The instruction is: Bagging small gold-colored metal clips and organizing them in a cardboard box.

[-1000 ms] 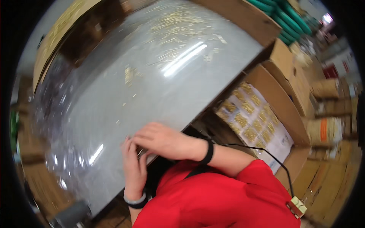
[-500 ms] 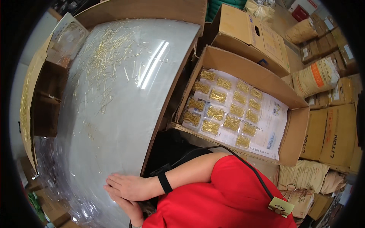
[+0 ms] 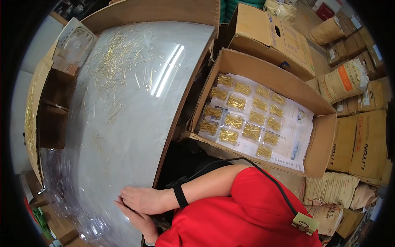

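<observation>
My right hand (image 3: 144, 200) lies flat near the front edge of the grey tabletop (image 3: 131, 152), fingers stretched out and nothing seen in them. My left hand (image 3: 140, 220) rests against it from below, its fingers extended and partly covered by the right hand. A black strap (image 3: 180, 196) circles my right wrist. Farther up the table, away from both hands, lies a loose scatter of thin gold-coloured wire hooks (image 3: 117, 59). A smaller, thinner group of hooks (image 3: 98, 142) lies nearer to me.
To the right, an open cardboard box (image 3: 325, 142) holds several clear packs of gold hooks (image 3: 236, 101) on printed paper. Clear plastic packaging (image 3: 82, 218) piles up at the table's left. A white basket (image 3: 78, 41) stands at the far left corner. Cartons and sacks (image 3: 343, 80) stack up behind.
My hands have shifted slightly, the left one showing a little more from under the right. The view has tilted a little. The hooks and packs lie as before.
</observation>
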Demonstrator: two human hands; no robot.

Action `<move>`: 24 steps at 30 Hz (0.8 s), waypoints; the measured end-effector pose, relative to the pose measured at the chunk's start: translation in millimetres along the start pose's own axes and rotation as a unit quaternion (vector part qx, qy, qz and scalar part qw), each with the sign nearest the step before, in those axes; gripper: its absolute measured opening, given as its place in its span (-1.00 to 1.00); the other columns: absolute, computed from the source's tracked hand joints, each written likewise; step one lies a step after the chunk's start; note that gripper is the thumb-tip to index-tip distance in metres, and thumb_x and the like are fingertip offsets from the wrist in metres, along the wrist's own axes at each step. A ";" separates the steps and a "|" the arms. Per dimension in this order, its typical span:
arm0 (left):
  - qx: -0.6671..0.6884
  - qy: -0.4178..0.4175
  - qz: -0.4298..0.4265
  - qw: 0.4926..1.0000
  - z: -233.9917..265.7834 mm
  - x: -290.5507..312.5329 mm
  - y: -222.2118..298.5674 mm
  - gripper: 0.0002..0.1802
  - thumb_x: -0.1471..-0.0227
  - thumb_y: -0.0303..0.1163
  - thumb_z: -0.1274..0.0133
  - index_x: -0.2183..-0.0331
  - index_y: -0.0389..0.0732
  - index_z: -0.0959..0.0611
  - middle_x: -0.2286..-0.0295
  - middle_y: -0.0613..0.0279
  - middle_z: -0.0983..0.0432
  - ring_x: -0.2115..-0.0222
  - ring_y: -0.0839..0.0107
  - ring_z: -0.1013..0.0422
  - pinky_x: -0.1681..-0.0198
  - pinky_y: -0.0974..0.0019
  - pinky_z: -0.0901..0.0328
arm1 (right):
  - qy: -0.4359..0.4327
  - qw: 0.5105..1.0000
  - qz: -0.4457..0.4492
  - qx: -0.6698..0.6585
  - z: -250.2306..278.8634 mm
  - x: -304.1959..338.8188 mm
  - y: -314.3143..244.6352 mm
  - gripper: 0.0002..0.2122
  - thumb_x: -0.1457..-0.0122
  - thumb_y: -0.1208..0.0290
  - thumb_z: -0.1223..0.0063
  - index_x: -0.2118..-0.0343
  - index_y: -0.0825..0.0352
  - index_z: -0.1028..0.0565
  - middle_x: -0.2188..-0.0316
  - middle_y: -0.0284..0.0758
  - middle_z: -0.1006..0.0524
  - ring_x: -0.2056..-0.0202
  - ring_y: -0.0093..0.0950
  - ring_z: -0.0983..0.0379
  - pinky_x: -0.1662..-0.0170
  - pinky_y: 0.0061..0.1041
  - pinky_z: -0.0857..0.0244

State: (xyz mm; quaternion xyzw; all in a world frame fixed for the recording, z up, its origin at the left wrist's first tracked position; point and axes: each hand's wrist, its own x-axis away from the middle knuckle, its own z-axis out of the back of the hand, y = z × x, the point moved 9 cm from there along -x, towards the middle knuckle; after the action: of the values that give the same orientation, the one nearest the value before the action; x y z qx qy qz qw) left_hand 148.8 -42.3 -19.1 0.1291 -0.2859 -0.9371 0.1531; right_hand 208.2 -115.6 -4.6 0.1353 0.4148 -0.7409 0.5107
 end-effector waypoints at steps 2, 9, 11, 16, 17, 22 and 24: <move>0.005 0.005 -0.016 1.000 -2.6 1.3 5.8 -0.28 -0.32 -0.36 0.15 -0.35 -0.36 0.04 -0.30 -0.19 -0.04 -0.30 -0.02 -0.07 -0.34 0.10 0.01 | -0.015 0.999 0.000 0.032 -4.4 -0.2 -1.8 -0.78 -0.13 0.36 0.05 0.33 0.44 -0.51 0.31 -0.26 -0.47 0.15 -0.36 -0.36 0.00 -0.46 -0.23; -0.004 0.017 -0.044 0.999 -3.2 -1.9 6.7 -0.35 -0.30 -0.47 0.19 -0.32 -0.40 -0.03 -0.28 -0.25 -0.05 -0.30 -0.08 -0.04 -0.35 0.07 0.05 | -0.013 0.991 -0.034 -0.128 10.5 -3.0 9.5 -0.85 -0.12 0.45 0.04 0.34 0.41 -0.50 0.35 -0.27 -0.41 0.22 -0.31 -0.35 0.12 -0.43 -0.29; 0.029 0.008 -0.021 0.999 -2.7 1.8 -2.8 -0.40 -0.30 -0.47 0.20 -0.29 -0.42 -0.09 -0.24 -0.25 -0.12 -0.27 -0.10 -0.09 -0.34 0.06 0.02 | -0.007 0.994 -0.012 -0.110 11.9 -3.0 4.3 -0.81 -0.14 0.44 0.05 0.24 0.42 -0.50 0.29 -0.24 -0.45 0.19 -0.27 -0.40 0.08 -0.38 -0.32; 0.228 -0.001 0.005 0.974 -6.6 -8.9 -9.1 -0.51 -0.31 -0.49 0.24 -0.21 -0.46 -0.23 -0.12 -0.33 -0.26 -0.16 -0.17 -0.22 -0.27 0.05 -0.11 | -0.057 0.997 0.027 -0.046 13.5 -7.4 -6.7 -0.69 -0.11 0.53 0.06 0.07 0.46 -0.47 0.04 -0.07 -0.49 -0.07 -0.10 -0.39 -0.17 -0.24 -0.28; 0.144 0.042 -0.041 0.988 -2.7 -2.5 -7.6 -0.46 -0.26 -0.51 0.19 -0.23 -0.45 -0.20 -0.14 -0.32 -0.25 -0.18 -0.16 -0.20 -0.28 0.05 -0.10 | -0.082 0.996 0.005 -0.039 9.7 -7.0 -5.6 -0.66 -0.10 0.56 0.06 0.03 0.47 -0.47 -0.03 -0.06 -0.48 -0.13 -0.10 -0.37 -0.23 -0.21 -0.24; 0.036 0.171 -0.037 0.984 61.9 34.1 -4.9 -0.44 -0.13 -0.55 -0.02 -0.17 -0.41 -0.35 -0.06 -0.24 -0.37 -0.08 -0.08 -0.35 -0.15 0.04 -0.26 | -0.115 0.992 0.030 0.048 5.8 -12.3 -19.0 -0.63 -0.05 0.70 0.00 0.02 0.46 -0.49 -0.01 -0.12 -0.49 -0.11 -0.12 -0.39 -0.18 -0.20 -0.29; -0.002 0.244 0.003 0.970 104.0 59.5 -28.4 -0.59 -0.11 -0.55 -0.07 -0.02 -0.38 -0.51 0.08 -0.14 -0.48 0.07 -0.01 -0.45 0.01 0.09 -0.36 | -0.132 0.988 0.034 0.074 -0.9 -15.3 -24.0 -0.64 -0.08 0.71 0.01 0.01 0.44 -0.49 -0.01 -0.14 -0.49 -0.11 -0.13 -0.39 -0.17 -0.21 -0.30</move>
State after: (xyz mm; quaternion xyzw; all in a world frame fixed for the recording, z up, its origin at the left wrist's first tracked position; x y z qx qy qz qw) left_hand 53.7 10.2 38.9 0.3525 -0.2388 -0.8773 0.2214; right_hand 193.9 -101.8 15.8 0.0881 0.2832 -0.7630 0.5744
